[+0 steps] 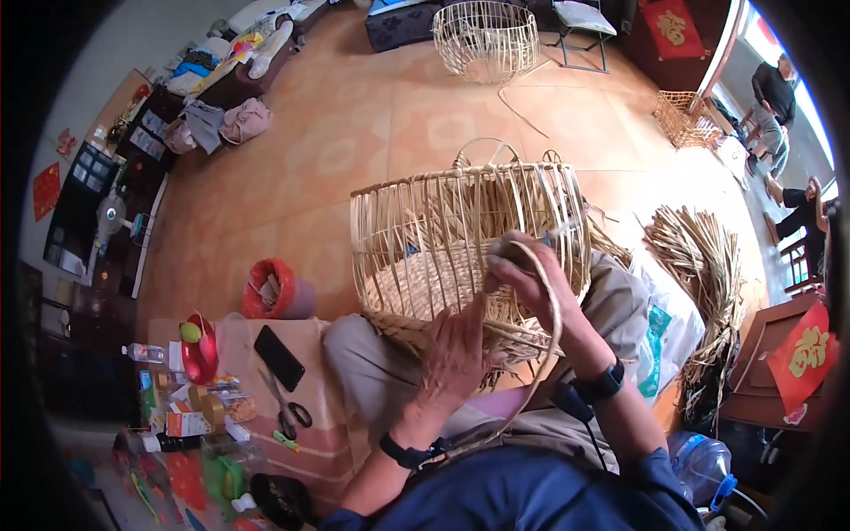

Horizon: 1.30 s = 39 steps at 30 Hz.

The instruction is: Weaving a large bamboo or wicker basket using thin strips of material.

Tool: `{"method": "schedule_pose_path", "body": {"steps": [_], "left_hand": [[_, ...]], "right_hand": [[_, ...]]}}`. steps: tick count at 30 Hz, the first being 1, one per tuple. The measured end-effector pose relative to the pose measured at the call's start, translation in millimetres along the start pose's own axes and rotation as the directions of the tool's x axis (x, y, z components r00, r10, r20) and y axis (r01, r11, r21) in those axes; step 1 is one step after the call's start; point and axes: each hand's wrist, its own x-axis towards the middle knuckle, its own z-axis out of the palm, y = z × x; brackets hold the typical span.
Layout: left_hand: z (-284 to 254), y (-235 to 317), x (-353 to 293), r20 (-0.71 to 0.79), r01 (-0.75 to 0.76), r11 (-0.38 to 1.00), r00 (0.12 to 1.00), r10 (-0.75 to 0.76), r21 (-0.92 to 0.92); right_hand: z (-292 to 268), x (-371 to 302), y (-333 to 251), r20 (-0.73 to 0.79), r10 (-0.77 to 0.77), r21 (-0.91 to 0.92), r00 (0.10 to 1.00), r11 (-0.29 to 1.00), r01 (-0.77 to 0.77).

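Note:
An unfinished wicker basket [469,203] lies tipped on my lap, its openwork stakes facing up and its densely woven base showing inside. My right hand [529,281] is closed on a long pale weaving strand [556,323], in front of the stakes. From there the strand loops down toward my lap. My left hand [453,354] presses against the basket's near woven edge, fingers close together and pointing up toward the right hand. The exact grip of its fingertips is partly hidden.
At my left, a cloth-covered surface holds scissors [290,409], a phone [279,357] and small jars. A red-lined bin [278,290] stands beyond. Bundled strands [699,265] lie at right; a second basket frame [486,40] stands far ahead. Other people sit at far right.

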Motion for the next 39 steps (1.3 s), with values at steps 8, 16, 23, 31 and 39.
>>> {"method": "schedule_pose_path", "body": {"steps": [8,16,23,31,39], "left_hand": [[16,26,-6,0.125,-0.174,0.544,0.984,0.126,0.821],[34,-63,-69,0.445,-0.543,0.543,0.839,0.314,0.64],[25,-1,14,0.377,-0.223,0.842,0.926,0.025,0.491],[-5,7,45,0.442,0.399,0.869,0.75,-0.493,0.292],[37,-72,-7,0.174,0.3,0.933,0.948,-0.267,-0.201]], "right_hand": [[-19,6,7,0.157,-0.035,-0.358,0.987,0.929,0.09],[36,8,67,0.09,-0.207,-0.724,0.974,0.658,0.207],[24,22,82,0.171,-0.329,-0.698,0.929,0.625,0.35],[5,-11,48,0.087,-0.377,-0.435,0.922,0.818,0.376],[-24,-61,61,-0.045,-0.185,-0.254,0.982,0.953,0.168]]}}
